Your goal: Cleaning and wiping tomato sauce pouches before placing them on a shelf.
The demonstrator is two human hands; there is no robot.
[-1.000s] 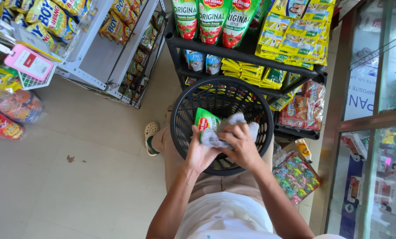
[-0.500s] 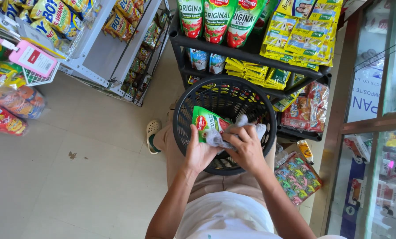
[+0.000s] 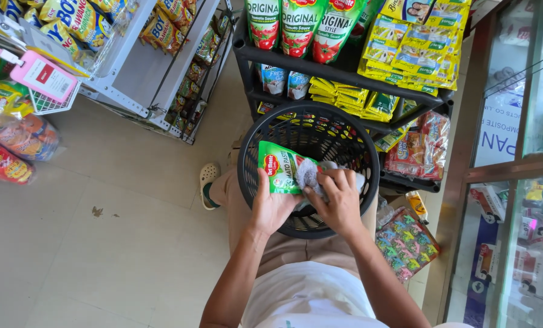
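Note:
My left hand [image 3: 273,205] holds a green and white sauce pouch [image 3: 278,173] over a round black plastic basket [image 3: 252,149] that rests on my lap. My right hand [image 3: 338,200] presses a grey cloth [image 3: 308,174] against the pouch's face. Both hands sit above the basket's near half. The basket's inside is mostly hidden by the pouch, the cloth and my hands.
A black shelf rack [image 3: 344,76] ahead carries red-green sauce pouches [image 3: 298,24] and yellow sachets [image 3: 414,51]. A white wire rack [image 3: 132,67] with snack packs stands at the left. A glass door [image 3: 520,152] is on the right. Colourful packs [image 3: 407,243] lie by my right knee.
The pouch has been turned so that its green printed face shows more fully, and the cloth in my right hand has shifted across it. The basket stays on my lap.

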